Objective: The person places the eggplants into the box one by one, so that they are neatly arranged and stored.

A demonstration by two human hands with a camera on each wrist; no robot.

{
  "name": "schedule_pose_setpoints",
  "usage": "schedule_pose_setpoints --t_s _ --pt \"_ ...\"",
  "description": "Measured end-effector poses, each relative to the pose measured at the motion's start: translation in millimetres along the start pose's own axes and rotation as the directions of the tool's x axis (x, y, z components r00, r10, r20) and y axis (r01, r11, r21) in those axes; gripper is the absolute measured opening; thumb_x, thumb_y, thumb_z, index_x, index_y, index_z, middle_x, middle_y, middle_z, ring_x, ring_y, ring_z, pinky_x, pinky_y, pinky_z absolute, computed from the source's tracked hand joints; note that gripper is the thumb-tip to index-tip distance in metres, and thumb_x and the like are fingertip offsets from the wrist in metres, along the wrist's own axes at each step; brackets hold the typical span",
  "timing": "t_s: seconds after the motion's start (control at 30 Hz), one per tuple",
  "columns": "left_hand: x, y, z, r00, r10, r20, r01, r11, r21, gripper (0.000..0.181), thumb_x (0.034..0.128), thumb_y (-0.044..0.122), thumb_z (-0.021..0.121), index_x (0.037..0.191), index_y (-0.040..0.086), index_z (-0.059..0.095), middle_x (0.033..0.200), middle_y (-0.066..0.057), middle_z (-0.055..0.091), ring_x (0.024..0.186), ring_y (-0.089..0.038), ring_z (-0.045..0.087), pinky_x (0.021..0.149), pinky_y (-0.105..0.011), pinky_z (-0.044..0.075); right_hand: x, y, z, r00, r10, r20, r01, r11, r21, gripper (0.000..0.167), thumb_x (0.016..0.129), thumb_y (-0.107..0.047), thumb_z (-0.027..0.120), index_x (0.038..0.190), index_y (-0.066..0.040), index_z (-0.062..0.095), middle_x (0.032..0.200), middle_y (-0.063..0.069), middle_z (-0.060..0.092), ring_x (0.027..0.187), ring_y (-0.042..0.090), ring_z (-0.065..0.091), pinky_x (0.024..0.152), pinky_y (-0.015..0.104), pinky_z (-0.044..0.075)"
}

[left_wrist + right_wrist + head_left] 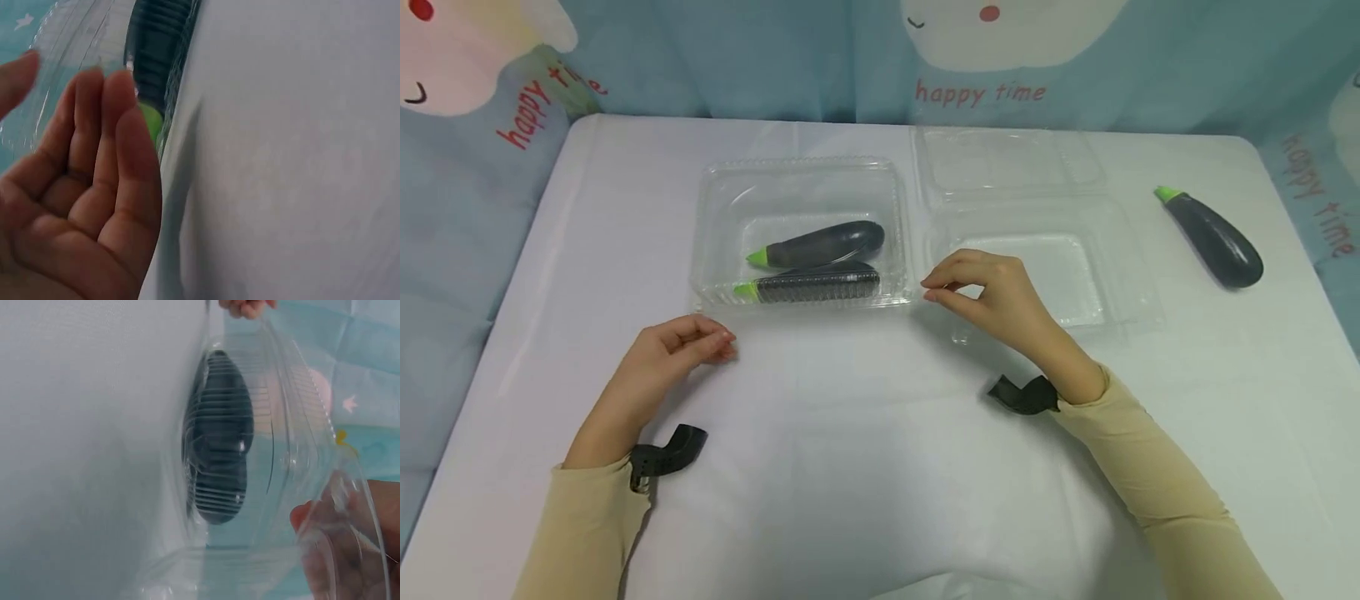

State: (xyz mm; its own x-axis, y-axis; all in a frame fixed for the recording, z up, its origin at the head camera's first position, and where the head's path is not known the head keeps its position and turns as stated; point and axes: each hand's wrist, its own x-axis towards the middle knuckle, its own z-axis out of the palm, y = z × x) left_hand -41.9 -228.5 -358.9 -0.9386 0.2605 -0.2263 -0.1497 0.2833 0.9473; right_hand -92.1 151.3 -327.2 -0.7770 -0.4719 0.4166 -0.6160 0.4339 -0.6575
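A clear plastic clamshell box (722,196) lies on the table with two toy eggplants (827,245) inside, dark with green stems. My left hand (681,354) hovers by its near left corner, palm and loosely bent fingers (134,144) showing in the left wrist view, nothing held. Near the box's right edge is my right hand (988,292), thumb and fingertips close together, with no object visible between them. An open clear box (1131,283) sits right beside and partly under this hand. In the right wrist view, clear plastic partly covers the right hand (350,531).
A third eggplant (1213,237) lies at the right of the white-covered table (820,467). The open box's lid (1011,162) is laid back toward the far edge. A blue printed curtain (760,58) hangs behind. Black wrist-worn devices (670,452) stick out from both sleeves.
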Motion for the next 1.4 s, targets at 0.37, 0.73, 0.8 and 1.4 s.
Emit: schedule_pose_setpoints --t_s 0.37,0.73,0.8,1.4 --pt "13.6 16.2 56.6 0.947 0.046 0.318 -0.071 0.995 0.069 0.016 0.0935 0.006 0.058 0.102 -0.006 0.065 0.095 -0.012 0.069 0.089 -0.013 0.066 0.08 -0.021 0.051 -6.7 8.4 -21.7 0.999 -0.021 -0.042 0.024 0.998 0.051 0.019 0.071 0.01 0.077 0.087 0.0 0.072 0.085 0.004 0.07 0.076 0.013 0.065 0.072 0.02 0.052" --pt "49.1 42.4 152.9 0.918 0.152 0.366 -0.133 0.988 -0.077 0.017 0.0933 0.004 0.057 0.1 -0.009 0.065 0.094 -0.019 0.068 0.086 -0.027 0.067 0.079 -0.028 0.053 -21.8 21.2 -48.2 0.994 -0.01 -0.108 0.008 1.0 -0.017 0.02 0.07 0.013 0.076 0.086 0.002 0.071 0.085 0.007 0.07 0.078 0.007 0.064 0.073 0.018 0.052" --pt "54.0 45.4 169.3 0.929 0.176 0.324 -0.163 0.984 -0.068 0.017 0.0924 0.008 0.06 0.1 -0.007 0.067 0.092 -0.016 0.069 0.084 -0.025 0.067 0.076 -0.026 0.053 -23.7 23.1 -54.5 0.992 -0.005 -0.13 0.001 1.0 -0.031 0.02 0.07 0.014 0.075 0.086 0.003 0.071 0.084 0.008 0.07 0.079 0.005 0.064 0.073 0.018 0.052" --pt "70.5 58.2 213.2 0.958 0.214 0.191 -0.171 0.961 -0.217 0.014 0.0923 0.001 0.058 0.085 -0.01 0.059 0.088 -0.026 0.066 0.077 -0.03 0.065 0.071 -0.033 0.056 -37.9 39.0 -98.9 0.964 0.071 -0.257 -0.094 0.993 -0.076 0.018 0.071 0.019 0.071 0.087 0.01 0.07 0.084 0.016 0.067 0.079 0.001 0.062 0.073 0.016 0.051"
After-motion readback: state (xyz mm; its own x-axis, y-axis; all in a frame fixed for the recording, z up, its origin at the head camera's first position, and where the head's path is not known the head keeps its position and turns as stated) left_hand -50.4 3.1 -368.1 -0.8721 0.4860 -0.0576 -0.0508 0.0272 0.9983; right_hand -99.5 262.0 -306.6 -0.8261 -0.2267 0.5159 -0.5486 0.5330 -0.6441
